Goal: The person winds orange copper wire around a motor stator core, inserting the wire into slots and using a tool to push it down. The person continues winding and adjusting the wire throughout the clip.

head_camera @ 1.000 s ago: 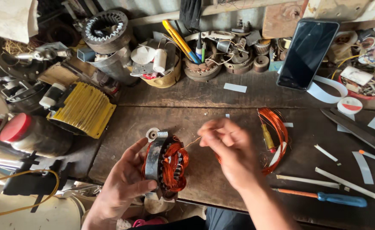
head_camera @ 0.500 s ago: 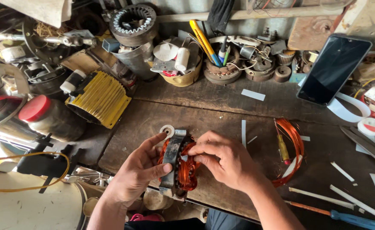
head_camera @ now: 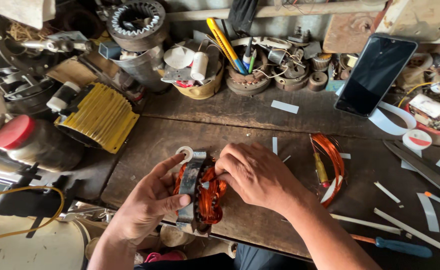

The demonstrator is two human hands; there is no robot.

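A grey metal motor stator [head_camera: 192,190] wound with orange copper wire stands on edge at the near side of the dark wooden bench [head_camera: 240,122]. My left hand [head_camera: 152,205] grips its metal frame from the left, thumb across the front. My right hand [head_camera: 255,175] rests on its right side, fingertips pressed into the copper windings [head_camera: 211,200] at a small white strip. A small white ring [head_camera: 184,152] lies just behind the stator.
A loose orange wire coil [head_camera: 330,165] with a yellow-handled tool lies right of my hand. White paper strips [head_camera: 410,230], a blue-handled screwdriver [head_camera: 395,245] and scissors [head_camera: 425,167] lie at right. A phone [head_camera: 375,75] leans at the back. A yellow finned motor [head_camera: 97,117] sits left.
My right hand has come down from pulling a thin strip above the stator and now presses on the windings. The view has shifted, so the stator sits more central.
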